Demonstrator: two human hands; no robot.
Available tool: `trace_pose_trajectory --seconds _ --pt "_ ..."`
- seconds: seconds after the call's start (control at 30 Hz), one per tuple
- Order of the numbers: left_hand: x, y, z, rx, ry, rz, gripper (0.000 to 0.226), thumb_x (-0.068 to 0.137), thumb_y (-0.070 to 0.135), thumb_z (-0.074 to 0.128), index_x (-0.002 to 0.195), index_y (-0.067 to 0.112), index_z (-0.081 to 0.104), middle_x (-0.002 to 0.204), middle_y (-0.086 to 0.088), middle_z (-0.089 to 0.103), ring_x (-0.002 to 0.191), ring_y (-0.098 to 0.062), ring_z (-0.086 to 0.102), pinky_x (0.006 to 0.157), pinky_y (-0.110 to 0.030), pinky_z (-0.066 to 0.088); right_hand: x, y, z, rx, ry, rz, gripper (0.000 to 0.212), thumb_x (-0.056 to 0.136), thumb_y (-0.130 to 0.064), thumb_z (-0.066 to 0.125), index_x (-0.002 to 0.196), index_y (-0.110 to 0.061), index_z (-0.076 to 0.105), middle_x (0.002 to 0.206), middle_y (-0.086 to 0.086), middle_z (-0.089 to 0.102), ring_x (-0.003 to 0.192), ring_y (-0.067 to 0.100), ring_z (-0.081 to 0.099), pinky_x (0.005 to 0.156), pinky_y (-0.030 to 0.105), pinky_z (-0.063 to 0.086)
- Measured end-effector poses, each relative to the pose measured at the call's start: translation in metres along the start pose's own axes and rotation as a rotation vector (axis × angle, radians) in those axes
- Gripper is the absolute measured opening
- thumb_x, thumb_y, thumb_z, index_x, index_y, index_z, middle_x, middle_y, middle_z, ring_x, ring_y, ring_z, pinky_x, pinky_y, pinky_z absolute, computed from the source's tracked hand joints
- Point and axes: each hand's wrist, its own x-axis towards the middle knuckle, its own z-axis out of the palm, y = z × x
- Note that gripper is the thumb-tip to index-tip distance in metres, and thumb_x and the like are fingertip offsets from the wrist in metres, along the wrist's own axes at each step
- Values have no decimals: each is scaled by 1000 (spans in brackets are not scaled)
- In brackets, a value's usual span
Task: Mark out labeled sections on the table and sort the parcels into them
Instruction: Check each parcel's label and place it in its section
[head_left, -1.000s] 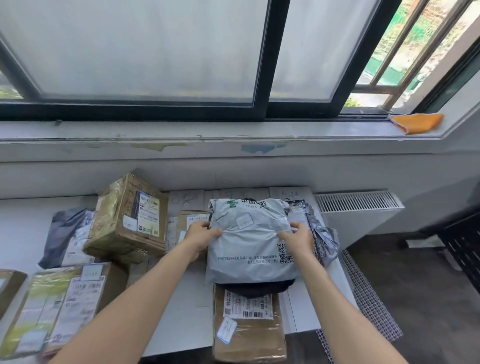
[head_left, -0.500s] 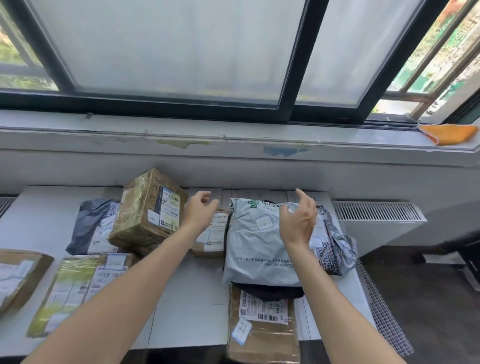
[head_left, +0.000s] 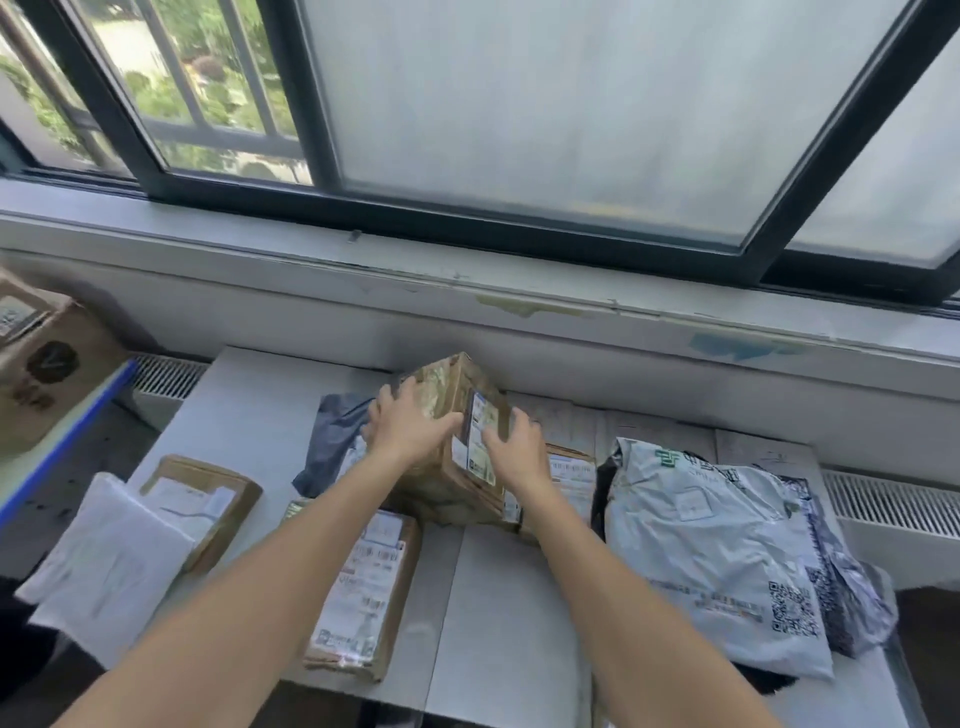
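Note:
A tape-wrapped brown box (head_left: 452, 415) with a white label stands tilted at the back middle of the white table (head_left: 498, 597). My left hand (head_left: 410, 426) grips its left face and my right hand (head_left: 514, 452) presses its right, labelled face. A dark grey mailer (head_left: 332, 441) lies behind the box on the left. A large grey poly mailer (head_left: 717, 551) with a QR code lies to the right, on top of a patterned bag (head_left: 841, 587). A flat brown parcel (head_left: 363, 587) lies under my left forearm.
A flat brown envelope (head_left: 208, 499) and a white mailer (head_left: 104, 561) lie at the left end. A big cardboard box (head_left: 41, 358) sits on a separate surface far left. The window sill and wall run along the back. Radiator grilles flank the table.
Both hands let go of the large grey mailer, swung left and closed on the tape-wrapped brown box. My view turned left too.

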Motion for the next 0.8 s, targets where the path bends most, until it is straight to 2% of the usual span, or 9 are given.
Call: trace_pose_trajectory --seconds 0.07,0.2,0.3,0.4,0.5,0.57,0.63,0.7,0.8 --pt "8 -11 1 -124 -97 -47 108 73 69 68 156 23 17 162 -12 15 148 -37 16 116 -56 24 9 -4 16 136 -36 142 71 95 -45 52 153 -11 29 155 12 36 140 32 37 113 46 35" --pt "21 -21 0 -295 -208 -73 115 71 66 73 157 22 12 161 -10 24 145 -32 27 116 -48 29 21 -5 34 276 -62 364 77 93 -50 52 153 -7 27 155 14 36 138 36 39 109 44 39" --pt "25 -21 -1 -366 -216 -70 113 66 62 75 155 21 19 155 -7 36 138 -30 39 112 -47 36 25 -4 39 366 -21 457 70 92 -45 56 144 -2 40 141 16 50 121 36 52 90 39 45" --pt "38 -26 -12 -515 -254 -58 108 54 66 75 146 26 36 140 1 53 122 -23 56 104 -45 46 28 -4 36 421 162 419 45 87 -40 57 113 -4 60 105 10 66 86 28 61 68 33 44" --pt "48 -36 -38 -637 -351 -61 95 62 62 76 143 28 40 131 -1 61 107 -22 67 90 -42 55 26 -21 24 400 238 344 24 87 -39 57 87 -15 53 75 1 56 62 18 49 54 30 35" --pt "44 -38 -61 -730 -403 -57 59 82 47 66 132 18 52 112 -3 69 87 -16 72 70 -30 56 23 -41 17 364 229 290 27 85 -42 61 85 -15 58 77 0 60 66 17 53 59 31 38" --pt "43 -52 -82 -746 -437 -83 31 92 42 54 109 18 63 98 -4 68 76 -15 66 62 -26 47 17 -61 16 362 207 231 33 82 -45 64 94 -15 62 83 -2 62 71 15 55 59 31 39" --pt "43 -71 -100 -770 -474 -94 36 90 47 49 101 17 66 101 -11 66 82 -24 58 65 -31 41 11 -80 22 372 182 166 34 83 -45 66 100 -16 60 87 -4 60 76 14 55 61 31 38" --pt "42 -96 -114 -868 -469 -124 35 96 36 42 106 14 67 101 -10 74 77 -23 69 68 -31 48 -2 -102 38 363 160 102 36 84 -46 67 104 -17 60 98 -3 64 84 13 58 65 30 41"
